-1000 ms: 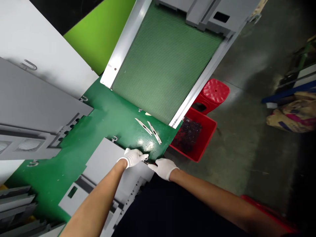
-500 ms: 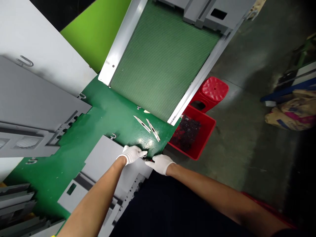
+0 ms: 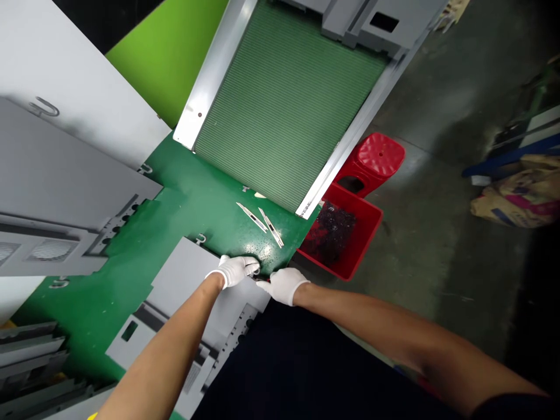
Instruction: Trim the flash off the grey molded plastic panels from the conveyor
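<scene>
A grey moulded plastic panel [image 3: 192, 280] lies on the green tabletop, close against my body. My left hand [image 3: 236, 270], in a white glove, has its fingers closed over the panel's far edge, beside a small hook-shaped piece partly covered by the fingertips. Facing it at the panel's right corner is my right hand [image 3: 286, 286], also gloved and closed. A small dark and reddish bit shows at its fingertips; what it holds is mostly hidden. Beyond the hands lie two slim utility knives, the left knife [image 3: 252, 217] and the right knife [image 3: 271, 228].
A green ribbed conveyor belt [image 3: 284, 116] with metal rails stands ahead. To its right are a red stool [image 3: 380, 154] and a red bin [image 3: 365, 233] with dark scraps. Another grey panel [image 3: 70, 169] leans at left; several more are stacked lower left.
The left fingers have curled closer together at the panel's edge. Both hands stay at the same corner; the view has shifted slightly.
</scene>
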The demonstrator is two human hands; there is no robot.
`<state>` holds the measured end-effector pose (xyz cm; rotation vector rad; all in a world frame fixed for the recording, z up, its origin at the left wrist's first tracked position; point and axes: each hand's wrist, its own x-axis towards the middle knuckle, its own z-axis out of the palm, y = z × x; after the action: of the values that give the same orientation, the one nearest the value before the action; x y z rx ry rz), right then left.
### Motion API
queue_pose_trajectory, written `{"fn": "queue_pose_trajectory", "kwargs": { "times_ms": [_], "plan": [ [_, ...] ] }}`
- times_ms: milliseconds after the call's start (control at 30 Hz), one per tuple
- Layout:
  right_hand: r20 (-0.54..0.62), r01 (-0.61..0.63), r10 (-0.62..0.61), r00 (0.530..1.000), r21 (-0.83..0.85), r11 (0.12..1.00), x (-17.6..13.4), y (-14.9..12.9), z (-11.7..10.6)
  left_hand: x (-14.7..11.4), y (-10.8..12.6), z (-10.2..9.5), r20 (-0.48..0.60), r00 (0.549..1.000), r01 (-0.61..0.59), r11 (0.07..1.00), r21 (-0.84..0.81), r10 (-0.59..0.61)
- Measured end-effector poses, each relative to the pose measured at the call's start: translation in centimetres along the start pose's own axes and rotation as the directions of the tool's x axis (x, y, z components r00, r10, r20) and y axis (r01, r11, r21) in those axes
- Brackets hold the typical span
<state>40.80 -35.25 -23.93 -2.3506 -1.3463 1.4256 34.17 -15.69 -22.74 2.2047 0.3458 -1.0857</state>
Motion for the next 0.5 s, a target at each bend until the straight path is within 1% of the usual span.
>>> {"fn": "queue_pose_trajectory", "kwargs": {
  "times_ms": [67,167,233,367,500],
  "plan": [
    [0.004,-0.016,0.016,1.0,0.024,1.0,0.0,0.1,0.1,-0.1,-0.2,0.1,-0.003,1.0,-0.011,1.0,-0.011,0.011],
    [0.009,-0.086,0.086,0.996,0.09,0.992,0.0,0.3,0.6,-0.2,-0.3,0.2,-0.018,1.0,-0.015,0.999,-0.038,0.014],
    [0.005,-0.112,0.112,0.994,0.111,0.987,0.0,0.4,1.0,-0.3,-0.4,0.3,-0.03,0.999,-0.02,0.998,-0.056,0.018],
    [0.006,-0.078,0.077,0.997,0.108,0.991,0.3,0.5,1.1,-0.3,-0.3,0.2,-0.029,0.999,-0.018,0.996,-0.082,0.016],
    [0.002,-0.027,0.027,1.0,0.063,0.998,0.6,0.4,1.0,-0.3,-0.2,-0.1,-0.01,1.0,-0.014,0.998,-0.062,0.014]
  ]
}}
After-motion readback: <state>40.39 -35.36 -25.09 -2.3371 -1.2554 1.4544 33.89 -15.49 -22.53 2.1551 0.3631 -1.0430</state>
